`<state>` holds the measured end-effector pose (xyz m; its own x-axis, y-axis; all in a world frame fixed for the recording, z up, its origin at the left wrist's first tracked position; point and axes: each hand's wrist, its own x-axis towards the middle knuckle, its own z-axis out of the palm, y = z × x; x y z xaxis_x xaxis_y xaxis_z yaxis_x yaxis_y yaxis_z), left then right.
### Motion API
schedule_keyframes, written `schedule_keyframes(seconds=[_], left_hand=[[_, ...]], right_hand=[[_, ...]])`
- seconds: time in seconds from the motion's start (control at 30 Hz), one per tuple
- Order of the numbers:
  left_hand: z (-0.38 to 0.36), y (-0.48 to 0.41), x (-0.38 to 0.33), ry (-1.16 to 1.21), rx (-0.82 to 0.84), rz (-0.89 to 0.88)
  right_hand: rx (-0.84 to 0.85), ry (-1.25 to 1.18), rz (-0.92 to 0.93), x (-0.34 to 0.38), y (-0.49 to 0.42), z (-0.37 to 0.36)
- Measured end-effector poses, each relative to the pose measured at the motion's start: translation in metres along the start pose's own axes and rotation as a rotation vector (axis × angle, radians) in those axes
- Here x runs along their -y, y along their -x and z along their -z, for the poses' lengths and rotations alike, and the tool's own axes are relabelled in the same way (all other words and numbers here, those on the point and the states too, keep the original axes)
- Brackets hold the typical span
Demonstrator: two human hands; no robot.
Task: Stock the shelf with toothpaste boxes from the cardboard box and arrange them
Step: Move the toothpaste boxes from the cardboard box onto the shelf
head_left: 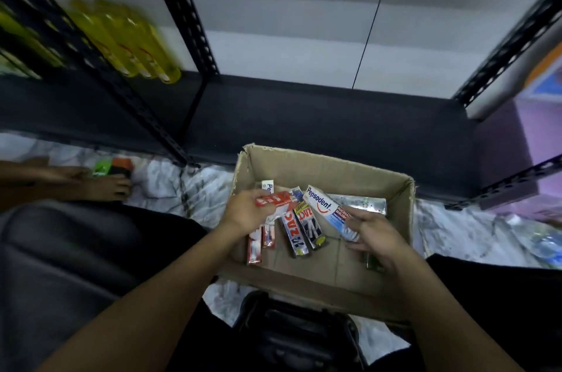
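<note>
Head view puts you early in the job: your left hand holds a red toothpaste box by one end, and your right hand grips a white Pepsodent box by its lower end. Both are lifted just above the open cardboard box on the floor in front of the shelf. None of the toothpaste boxes you can see sits on the shelf boards, so stocking and arranging look almost wholly ahead of you. Left in the carton are two dark-and-red boxes side by side, red-and-white boxes below your left hand, and a silvery box by the far wall. A green item pokes out under your right hand, too covered to name. Your hands may hide more stock. The yellow bottles on the neighbouring rack are smeared by blur, and the upper shelves are cut off.
</note>
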<state>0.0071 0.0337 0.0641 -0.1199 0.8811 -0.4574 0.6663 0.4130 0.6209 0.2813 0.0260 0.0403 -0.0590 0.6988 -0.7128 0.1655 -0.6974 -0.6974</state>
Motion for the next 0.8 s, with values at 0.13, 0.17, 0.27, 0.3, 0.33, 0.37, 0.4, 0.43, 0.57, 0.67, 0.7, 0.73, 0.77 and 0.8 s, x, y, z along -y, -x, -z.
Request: schedule_keyframes(seconds=[0.13,0.17,0.27,0.3,0.33,0.37,0.4,0.43,0.57,0.67,0.7,0.73,0.77,0.8], left_hand=[[0.037,0.013,-0.021,0.047,-0.046,-0.084],[0.047,0.018,-0.027,0.041,-0.058,-0.125],[0.082,0.037,-0.049,-0.011,-0.08,-0.237],[0.095,0.044,-0.058,-0.036,-0.083,-0.271],[0.107,0.052,-0.067,-0.058,-0.085,-0.303],[0.121,0.06,-0.076,-0.074,-0.087,-0.339],[0.134,0.069,-0.085,-0.091,-0.095,-0.373],[0.148,0.079,-0.093,-0.109,-0.106,-0.406],[0.203,0.123,-0.125,-0.176,-0.161,-0.54],[0.244,0.159,-0.145,-0.213,-0.215,-0.607],[0.258,0.171,-0.151,-0.221,-0.25,-0.626],[0.271,0.183,-0.157,-0.228,-0.287,-0.644],[0.284,0.195,-0.162,-0.233,-0.324,-0.664],[0.296,0.207,-0.167,-0.234,-0.355,-0.683]], right_hand=[[-0.002,0.134,0.171,0.039,0.033,0.006],[0.002,0.174,0.22,0.05,0.043,0.009],[0.0,0.286,0.364,0.087,0.074,0.014],[0.003,0.314,0.4,0.099,0.083,0.015],[0.006,0.344,0.427,0.112,0.092,0.015],[0.008,0.376,0.454,0.125,0.101,0.016],[0.01,0.408,0.485,0.137,0.109,0.016],[0.011,0.432,0.518,0.15,0.119,0.016],[0.032,0.492,0.688,0.201,0.172,0.008],[0.024,0.53,0.798,0.238,0.217,0.002],[0.021,0.556,0.839,0.249,0.232,0.001],[0.017,0.58,0.882,0.26,0.247,-0.002],[0.013,0.588,0.924,0.271,0.261,-0.004],[0.012,0.574,0.963,0.281,0.274,-0.006]])
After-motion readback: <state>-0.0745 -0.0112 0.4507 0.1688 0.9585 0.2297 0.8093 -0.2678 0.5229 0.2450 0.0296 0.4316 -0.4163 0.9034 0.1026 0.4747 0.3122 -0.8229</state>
